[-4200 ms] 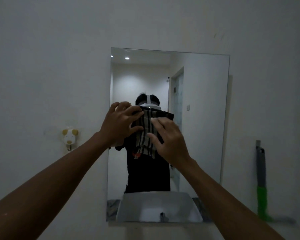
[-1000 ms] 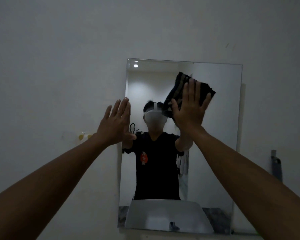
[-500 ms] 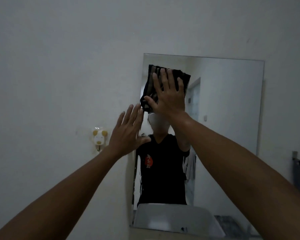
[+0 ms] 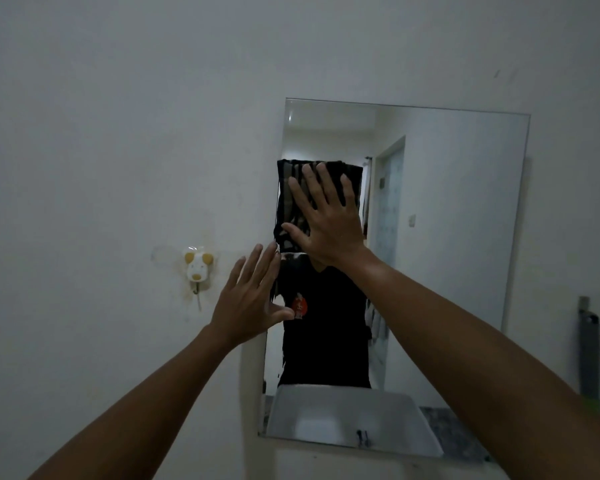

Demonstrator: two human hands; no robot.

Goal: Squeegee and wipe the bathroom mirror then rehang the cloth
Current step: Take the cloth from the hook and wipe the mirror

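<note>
- The right hand presses a dark striped cloth flat, fingers spread, against the mirror at its upper left.
- The left hand is empty, fingers apart, near the mirror's left edge.
- The squeegee hangs on the wall at right, so that step looks done.
- Left, I judge: the remaining glass, then the cloth onto the dog-shaped hook.

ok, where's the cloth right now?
Head view: the cloth is pressed flat under the right hand against the mirror, along its left edge, just above the left hand.
</note>
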